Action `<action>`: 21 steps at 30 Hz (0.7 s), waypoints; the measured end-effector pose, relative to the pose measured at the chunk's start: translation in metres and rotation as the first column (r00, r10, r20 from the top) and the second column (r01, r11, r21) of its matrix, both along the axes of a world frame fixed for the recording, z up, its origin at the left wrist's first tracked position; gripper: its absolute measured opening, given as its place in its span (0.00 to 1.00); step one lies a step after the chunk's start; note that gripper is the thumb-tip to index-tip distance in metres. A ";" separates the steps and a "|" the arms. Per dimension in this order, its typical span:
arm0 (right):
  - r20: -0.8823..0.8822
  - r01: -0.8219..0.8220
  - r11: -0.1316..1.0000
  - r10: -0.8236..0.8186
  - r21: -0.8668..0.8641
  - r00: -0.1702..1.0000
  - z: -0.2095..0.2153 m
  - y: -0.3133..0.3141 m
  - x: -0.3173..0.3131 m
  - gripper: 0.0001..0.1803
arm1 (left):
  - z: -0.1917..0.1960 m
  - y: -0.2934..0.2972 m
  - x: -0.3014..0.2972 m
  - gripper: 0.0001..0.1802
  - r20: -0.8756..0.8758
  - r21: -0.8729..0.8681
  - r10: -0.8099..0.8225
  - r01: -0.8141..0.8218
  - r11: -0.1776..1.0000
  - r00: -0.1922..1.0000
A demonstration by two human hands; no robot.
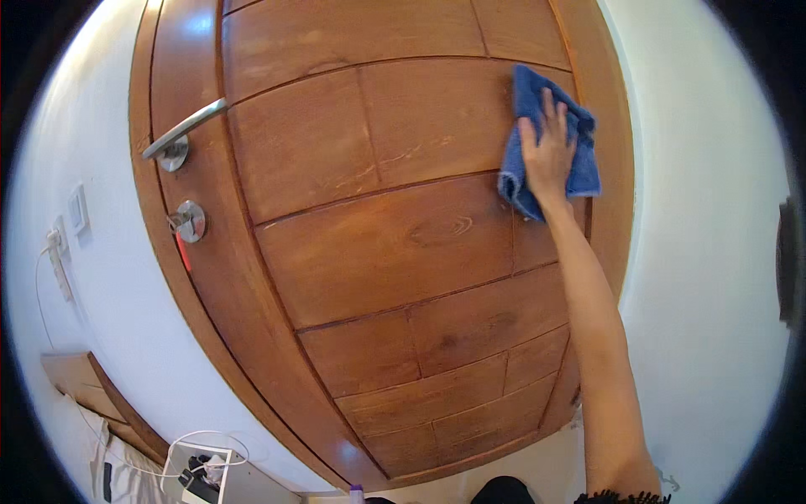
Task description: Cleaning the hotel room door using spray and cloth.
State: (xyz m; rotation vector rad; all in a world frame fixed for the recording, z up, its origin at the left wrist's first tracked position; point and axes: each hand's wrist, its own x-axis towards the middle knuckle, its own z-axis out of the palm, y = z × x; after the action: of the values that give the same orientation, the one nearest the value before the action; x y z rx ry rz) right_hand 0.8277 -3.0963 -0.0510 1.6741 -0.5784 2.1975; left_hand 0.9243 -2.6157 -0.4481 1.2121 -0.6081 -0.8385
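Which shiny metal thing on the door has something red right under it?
The lower one, the round lock: a red strip shows just below it. The upper one, the lever handle, has none.

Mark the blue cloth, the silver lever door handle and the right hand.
Blue cloth point(585, 168), head view: on its right part, beside the hand.
Silver lever door handle point(186, 128), head view: middle of its bar.
Right hand point(550, 160), head view: back of the hand.

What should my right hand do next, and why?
Probably slide the blue cloth left: your right hand rests on it near the right edge of the wooden door, and most of the door's surface lies leftward.
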 end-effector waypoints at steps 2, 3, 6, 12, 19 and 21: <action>0.030 0.115 0.985 -0.120 0.128 0.992 0.003 0.002 0.001 0.26 | -0.008 0.011 0.006 0.12 -0.092 -0.038 -0.060 0.057 0.998 0.994; 0.024 0.083 0.996 -0.082 -0.025 0.996 0.005 0.012 0.010 0.27 | -0.012 0.015 0.006 0.12 -0.167 -0.066 -0.102 0.092 0.994 0.981; -0.170 0.056 0.975 -0.094 -0.214 0.981 0.017 0.058 0.059 0.27 | -0.018 -0.003 0.003 0.20 0.032 0.044 0.137 -0.138 0.989 0.990; -0.665 -0.430 0.838 0.111 -0.336 0.738 -0.049 0.133 0.131 0.28 | 0.031 -0.034 -0.004 0.13 0.114 0.242 -0.138 0.107 0.964 0.984; -0.371 -0.155 0.977 0.090 -0.147 0.924 -0.048 0.030 0.014 0.28 | 0.018 -0.032 -0.011 0.13 0.143 0.086 -0.056 0.044 0.995 0.988; -0.179 0.021 1.000 -0.019 0.009 0.984 -0.027 0.019 -0.001 0.26 | 0.009 -0.026 -0.009 0.13 0.152 0.073 -0.015 0.004 0.997 0.988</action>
State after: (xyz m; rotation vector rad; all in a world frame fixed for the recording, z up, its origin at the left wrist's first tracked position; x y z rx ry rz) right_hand 0.8270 -3.0774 -0.0782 1.8387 -0.5566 2.0055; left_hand 0.9149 -2.6418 -0.4395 1.3493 -0.7128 -0.7862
